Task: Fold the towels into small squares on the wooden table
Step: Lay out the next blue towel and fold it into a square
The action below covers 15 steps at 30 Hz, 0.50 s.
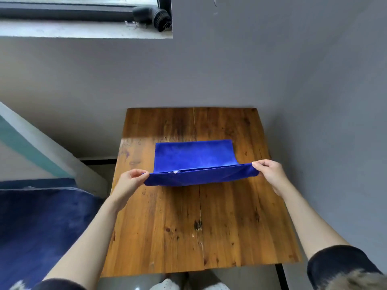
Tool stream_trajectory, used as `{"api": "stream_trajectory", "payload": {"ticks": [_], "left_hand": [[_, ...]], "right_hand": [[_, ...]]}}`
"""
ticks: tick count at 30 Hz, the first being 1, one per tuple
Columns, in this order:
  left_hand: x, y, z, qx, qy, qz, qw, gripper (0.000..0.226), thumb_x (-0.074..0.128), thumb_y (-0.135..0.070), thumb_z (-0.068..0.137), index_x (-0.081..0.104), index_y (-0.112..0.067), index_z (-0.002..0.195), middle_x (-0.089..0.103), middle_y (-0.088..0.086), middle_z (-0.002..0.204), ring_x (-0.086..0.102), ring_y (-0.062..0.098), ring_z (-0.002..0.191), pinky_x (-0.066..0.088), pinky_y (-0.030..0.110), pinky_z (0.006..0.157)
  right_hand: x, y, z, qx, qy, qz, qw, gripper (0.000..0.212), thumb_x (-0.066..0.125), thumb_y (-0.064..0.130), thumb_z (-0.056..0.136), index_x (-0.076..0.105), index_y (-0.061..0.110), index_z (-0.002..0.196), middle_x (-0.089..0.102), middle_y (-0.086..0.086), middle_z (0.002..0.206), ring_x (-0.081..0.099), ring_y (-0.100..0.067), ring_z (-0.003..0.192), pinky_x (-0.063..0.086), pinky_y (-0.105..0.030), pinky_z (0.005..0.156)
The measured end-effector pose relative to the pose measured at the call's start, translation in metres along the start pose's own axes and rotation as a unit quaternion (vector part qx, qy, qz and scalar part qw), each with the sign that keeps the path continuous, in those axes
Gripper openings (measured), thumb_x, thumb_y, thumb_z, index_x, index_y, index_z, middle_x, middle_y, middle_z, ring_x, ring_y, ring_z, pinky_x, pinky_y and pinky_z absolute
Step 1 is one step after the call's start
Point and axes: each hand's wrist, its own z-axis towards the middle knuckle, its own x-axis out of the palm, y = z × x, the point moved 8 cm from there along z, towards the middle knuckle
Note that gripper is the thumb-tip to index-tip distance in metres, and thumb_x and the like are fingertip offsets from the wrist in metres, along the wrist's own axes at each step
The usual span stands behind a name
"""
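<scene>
A bright blue towel (193, 155) lies across the middle of the wooden table (199, 227). Its far part rests flat on the wood, while its near edge is lifted off the surface and stretched taut between both hands. My left hand (130, 182) pinches the near left corner between thumb and fingers. My right hand (270, 171) pinches the near right corner the same way. A small white tag shows near the lifted edge.
The table stands against a grey wall (209, 76). A dark blue cushioned seat (41, 227) sits to the left. A black brush (155, 16) lies on the window sill up high. White shoes show below the table's near edge.
</scene>
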Motion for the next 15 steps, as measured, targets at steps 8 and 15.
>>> {"api": "stream_trajectory", "payload": {"ticks": [8, 15], "left_hand": [[0.023, 0.060, -0.027, -0.085, 0.076, 0.032, 0.993, 0.011, 0.054, -0.017, 0.093, 0.062, -0.009, 0.093, 0.065, 0.011, 0.097, 0.062, 0.021, 0.090, 0.054, 0.030, 0.070], [0.025, 0.055, -0.007, -0.029, 0.020, 0.038, 0.999, 0.010, 0.052, -0.016, 0.094, 0.062, -0.013, 0.094, 0.065, 0.007, 0.096, 0.060, 0.014, 0.087, 0.050, 0.023, 0.062]], "right_hand": [[0.008, -0.085, -0.033, 0.124, 0.072, -0.084, 0.986, 0.015, 0.056, 0.017, 0.093, 0.065, 0.005, 0.097, 0.064, -0.010, 0.097, 0.059, -0.023, 0.090, 0.049, -0.024, 0.063], [0.019, -0.092, -0.012, 0.112, 0.028, -0.066, 0.991, 0.014, 0.056, 0.021, 0.093, 0.063, 0.010, 0.098, 0.063, -0.008, 0.100, 0.057, -0.022, 0.092, 0.045, -0.026, 0.065]]}}
